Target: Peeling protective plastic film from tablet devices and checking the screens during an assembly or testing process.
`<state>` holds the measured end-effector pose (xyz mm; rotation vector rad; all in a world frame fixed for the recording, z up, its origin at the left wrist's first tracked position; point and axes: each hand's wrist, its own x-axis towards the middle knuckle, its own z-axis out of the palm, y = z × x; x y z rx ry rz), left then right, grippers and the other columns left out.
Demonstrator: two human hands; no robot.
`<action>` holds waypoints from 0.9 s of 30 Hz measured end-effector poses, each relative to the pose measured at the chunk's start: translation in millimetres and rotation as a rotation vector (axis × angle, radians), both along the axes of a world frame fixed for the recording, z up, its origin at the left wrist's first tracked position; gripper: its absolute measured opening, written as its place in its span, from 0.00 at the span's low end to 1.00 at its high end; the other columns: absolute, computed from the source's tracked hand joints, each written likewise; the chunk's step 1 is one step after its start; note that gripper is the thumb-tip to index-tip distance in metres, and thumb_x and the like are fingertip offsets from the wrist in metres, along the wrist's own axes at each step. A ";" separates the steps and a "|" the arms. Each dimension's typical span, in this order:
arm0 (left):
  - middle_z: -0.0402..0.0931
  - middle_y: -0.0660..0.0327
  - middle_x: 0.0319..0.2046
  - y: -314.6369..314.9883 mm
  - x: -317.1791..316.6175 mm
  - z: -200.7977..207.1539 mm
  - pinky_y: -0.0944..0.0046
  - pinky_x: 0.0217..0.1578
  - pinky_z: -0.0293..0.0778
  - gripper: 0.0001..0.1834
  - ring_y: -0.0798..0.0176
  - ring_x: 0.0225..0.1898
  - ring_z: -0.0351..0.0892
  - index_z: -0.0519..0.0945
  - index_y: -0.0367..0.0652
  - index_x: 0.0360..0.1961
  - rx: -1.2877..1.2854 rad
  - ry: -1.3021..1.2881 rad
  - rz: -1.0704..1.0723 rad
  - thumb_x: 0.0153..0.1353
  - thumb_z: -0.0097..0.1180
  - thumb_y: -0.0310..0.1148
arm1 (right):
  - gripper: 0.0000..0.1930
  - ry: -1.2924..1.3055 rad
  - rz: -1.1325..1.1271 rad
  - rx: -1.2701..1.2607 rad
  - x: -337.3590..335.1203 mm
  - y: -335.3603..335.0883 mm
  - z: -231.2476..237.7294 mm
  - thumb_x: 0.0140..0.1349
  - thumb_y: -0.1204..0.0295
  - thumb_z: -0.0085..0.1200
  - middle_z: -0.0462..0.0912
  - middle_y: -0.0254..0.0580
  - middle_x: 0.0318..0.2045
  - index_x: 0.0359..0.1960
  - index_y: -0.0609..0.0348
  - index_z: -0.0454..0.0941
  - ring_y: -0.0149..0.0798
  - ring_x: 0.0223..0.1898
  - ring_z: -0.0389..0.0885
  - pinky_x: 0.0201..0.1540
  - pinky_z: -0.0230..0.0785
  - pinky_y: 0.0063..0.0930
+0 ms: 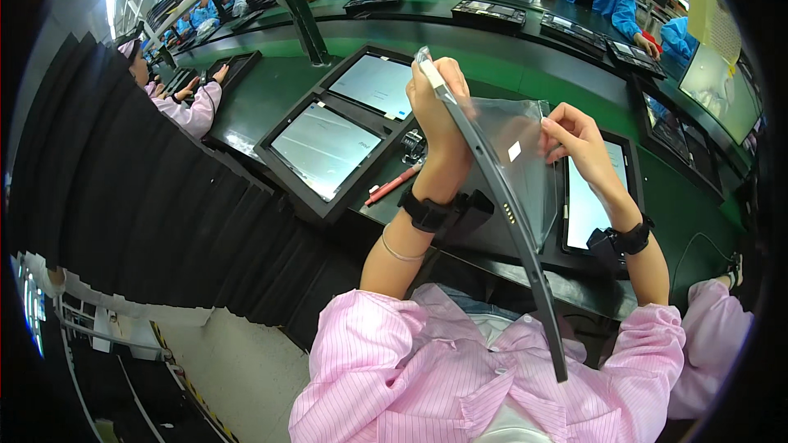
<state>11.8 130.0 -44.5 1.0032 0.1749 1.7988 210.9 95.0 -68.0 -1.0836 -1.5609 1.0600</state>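
My left hand (439, 107) is closed round the upper end of a thin dark tablet (510, 212), which stands tilted and nearly edge-on to me. Between thumb and fingers, my right hand (581, 143) pinches the edge of a clear plastic film (533, 184). That film stands away from the tablet's right side and bears a small white square sticker (515, 152). Whether its far edge still touches the tablet's face I cannot tell. Beyond my right wrist lies another tablet with a lit screen (584, 205), partly hidden by my arm.
Left of my hands, a black tray (324, 212) holds two tablets with lit screens. Beside it lie a red pen-like tool (394, 186) and a small black object (413, 145). A green post (304, 25) rises behind. Co-workers sit left and across; more tablets line the far bench (517, 33).
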 end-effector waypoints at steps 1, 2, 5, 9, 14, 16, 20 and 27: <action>0.54 0.66 0.04 0.0 -0.6 1.9 0.75 0.06 0.51 0.30 0.72 0.04 0.52 0.60 0.46 0.06 -0.028 0.013 -0.045 0.65 0.25 0.44 | 0.10 0.006 -0.006 -0.006 0.5 0.9 -0.8 0.59 0.65 0.49 0.75 0.34 0.21 0.26 0.58 0.68 0.27 0.23 0.76 0.24 0.69 0.18; 0.54 0.66 0.04 1.6 -0.2 3.0 0.75 0.06 0.51 0.30 0.72 0.04 0.52 0.60 0.46 0.06 -0.032 0.014 -0.056 0.65 0.25 0.44 | 0.10 0.012 -0.014 -0.016 1.3 1.2 -1.0 0.59 0.65 0.49 0.75 0.34 0.21 0.26 0.58 0.68 0.27 0.23 0.76 0.23 0.69 0.18; 0.57 0.65 0.07 24.1 -2.8 -4.3 0.74 0.07 0.53 0.28 0.73 0.07 0.54 0.61 0.46 0.10 0.045 -0.054 -0.012 0.66 0.26 0.45 | 0.11 0.090 -0.017 0.017 4.0 6.1 3.3 0.60 0.64 0.49 0.76 0.35 0.20 0.27 0.57 0.68 0.28 0.20 0.76 0.21 0.69 0.18; 0.71 0.58 0.22 91.5 -29.7 -11.4 0.59 0.28 0.69 0.22 0.56 0.25 0.71 0.72 0.40 0.23 0.877 0.047 -0.623 0.65 0.29 0.40 | 0.10 0.118 0.028 0.111 5.2 4.1 41.4 0.61 0.62 0.47 0.74 0.34 0.18 0.29 0.55 0.68 0.28 0.18 0.75 0.20 0.69 0.18; 0.72 0.59 0.35 120.0 -40.7 -4.7 0.59 0.40 0.61 0.12 0.61 0.38 0.71 0.73 0.43 0.35 1.305 -0.099 -0.728 0.62 0.40 0.38 | 0.10 0.210 0.184 -0.016 -18.6 4.2 76.2 0.60 0.65 0.50 0.73 0.33 0.19 0.31 0.61 0.71 0.29 0.18 0.75 0.19 0.67 0.17; 0.71 0.61 0.33 118.3 -37.6 -0.6 0.60 0.40 0.61 0.10 0.62 0.37 0.71 0.73 0.44 0.35 1.364 -0.130 -0.699 0.62 0.42 0.37 | 0.08 0.255 0.189 -0.040 -21.2 9.7 74.9 0.59 0.67 0.50 0.70 0.26 0.18 0.28 0.57 0.73 0.19 0.15 0.64 0.17 0.59 0.13; 0.71 0.63 0.31 102.3 -40.4 -2.1 0.65 0.40 0.61 0.07 0.65 0.36 0.71 0.74 0.47 0.33 1.294 -0.186 -0.695 0.61 0.44 0.35 | 0.07 0.182 0.168 -0.011 -26.4 2.3 77.6 0.57 0.66 0.52 0.71 0.23 0.20 0.26 0.53 0.75 0.15 0.14 0.60 0.16 0.50 0.08; 0.70 0.64 0.30 110.1 -33.9 -27.7 0.66 0.40 0.61 0.07 0.67 0.35 0.71 0.74 0.48 0.30 1.178 -0.260 -0.684 0.60 0.45 0.35 | 0.07 0.219 0.205 -0.027 -27.7 -3.8 73.0 0.58 0.66 0.51 0.72 0.26 0.19 0.26 0.55 0.72 0.18 0.17 0.70 0.16 0.54 0.09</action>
